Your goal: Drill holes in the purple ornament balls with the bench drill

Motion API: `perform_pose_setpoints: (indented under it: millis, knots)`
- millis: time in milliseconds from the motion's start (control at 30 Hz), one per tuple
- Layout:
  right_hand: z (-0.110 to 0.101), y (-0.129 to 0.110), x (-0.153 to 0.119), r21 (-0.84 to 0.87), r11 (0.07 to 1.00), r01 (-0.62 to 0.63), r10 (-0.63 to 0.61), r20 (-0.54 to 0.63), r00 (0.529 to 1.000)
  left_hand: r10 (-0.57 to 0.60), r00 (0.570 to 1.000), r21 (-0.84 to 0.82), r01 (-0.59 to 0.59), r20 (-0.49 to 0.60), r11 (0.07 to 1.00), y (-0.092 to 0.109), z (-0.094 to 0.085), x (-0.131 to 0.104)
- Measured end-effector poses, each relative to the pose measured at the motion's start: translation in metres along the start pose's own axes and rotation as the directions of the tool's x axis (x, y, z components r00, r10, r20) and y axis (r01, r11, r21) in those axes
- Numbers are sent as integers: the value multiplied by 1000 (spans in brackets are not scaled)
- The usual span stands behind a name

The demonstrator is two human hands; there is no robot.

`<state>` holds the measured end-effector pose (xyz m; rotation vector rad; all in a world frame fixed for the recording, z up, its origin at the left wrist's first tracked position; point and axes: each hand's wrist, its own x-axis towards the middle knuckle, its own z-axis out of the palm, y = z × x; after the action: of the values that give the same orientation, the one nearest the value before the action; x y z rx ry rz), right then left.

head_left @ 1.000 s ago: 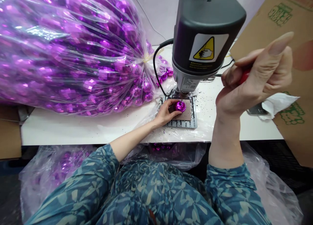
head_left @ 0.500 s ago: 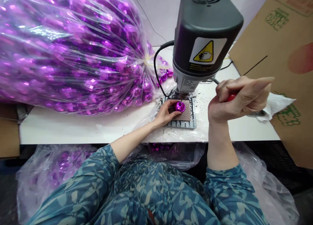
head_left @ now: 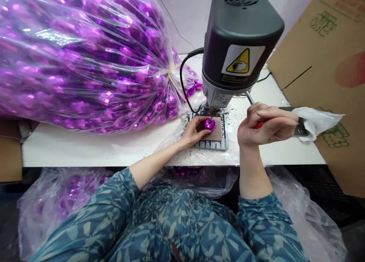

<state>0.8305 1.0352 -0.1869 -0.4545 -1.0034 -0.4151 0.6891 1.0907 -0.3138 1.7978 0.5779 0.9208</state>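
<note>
My left hand [head_left: 194,132] pinches a shiny purple faceted ball [head_left: 210,124] between thumb and fingers. The ball rests on a brown board [head_left: 215,135] on the slotted metal base [head_left: 224,145] of a drill press [head_left: 239,37]. Its chuck [head_left: 213,111] is right above the ball; whether the bit is inside the ball cannot be made out. At the machine's right side, my right hand [head_left: 265,125] is wrapped round the red knob [head_left: 259,125] of the feed lever [head_left: 249,97].
A big clear bag [head_left: 85,64] of purple balls fills the left of the white table [head_left: 85,151]. On the right stands a cardboard box [head_left: 327,94], with crumpled white paper [head_left: 319,121] near it. Dark shavings lie around the base. Another plastic bag [head_left: 65,201] hangs below the table edge.
My right hand has come down and slightly left with the lever knob, uncovering more of the white paper. My left hand and the ball have stayed in place.
</note>
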Motion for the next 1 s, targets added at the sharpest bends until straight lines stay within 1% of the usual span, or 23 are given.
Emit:
perform_pose_setpoints:
  millis: [100,200,267,333,400,433,467,500,533,567,600,633,667,700,733,767,800,833,867,900,967,1000]
  knots:
    - [-4,1,-6,1,1000,17,-17,24,1000,1,1000,-7,-1,-7,1000,0,0,-1]
    - [0,-2,1,0,999,-40,40,-26,999,-22,1000,-6,22,-19,1000,0,2,0]
    - [9,-6,16,-7,993,-115,115,-60,992,-40,999,-5,40,-23,999,0,4,2]
    - [21,-12,35,-33,977,-213,211,-51,976,-52,997,23,53,-63,998,3,4,1]
    - [32,-16,52,-92,946,-310,308,-39,951,-31,992,112,45,-125,993,12,2,-6]
    - [36,-18,58,-124,931,-343,341,-37,939,8,992,167,14,-127,986,18,0,-13]
    - [39,-19,62,-152,916,-370,369,-36,929,62,994,216,-40,-94,976,26,-3,-24]
    - [40,-20,65,-169,906,-389,388,-36,921,116,993,250,-107,-20,962,35,-6,-37]
    - [41,-20,66,-172,901,-398,398,-35,917,164,983,267,-182,87,946,44,-9,-53]
    - [40,-19,66,-164,901,-402,403,-32,915,189,961,275,-241,203,931,52,-13,-69]
    - [39,-18,65,-152,904,-400,401,-29,916,187,931,287,-281,315,916,58,-17,-84]
    - [38,-17,64,-141,907,-396,396,-28,918,173,898,299,-309,405,903,63,-22,-98]
    - [37,-16,63,-137,910,-392,393,-25,919,158,872,306,-324,463,895,64,-28,-107]
    - [36,-16,62,-137,912,-386,387,-24,922,158,862,303,-333,481,893,63,-34,-111]
    - [35,-15,61,-141,913,-384,385,-22,923,170,872,302,-333,459,893,59,-41,-108]
    - [35,-15,61,-146,912,-384,386,-21,922,182,896,314,-323,405,893,53,-49,-100]
    - [35,-15,60,-148,911,-386,387,-21,922,195,925,340,-308,327,888,45,-58,-86]
    - [34,-15,60,-146,911,-385,387,-21,922,187,951,405,-276,246,872,36,-67,-67]
    - [34,-15,60,-138,914,-382,382,-23,924,170,968,494,-240,184,836,25,-76,-45]
    - [35,-14,60,-126,915,-382,382,-25,924,162,977,567,-214,142,796,15,-83,-21]
    - [35,-13,60,-97,920,-380,378,-37,925,107,986,662,-163,126,732,-5,-92,26]
    - [35,-12,60,-84,923,-374,372,-47,927,68,988,684,-144,136,716,-15,-93,46]
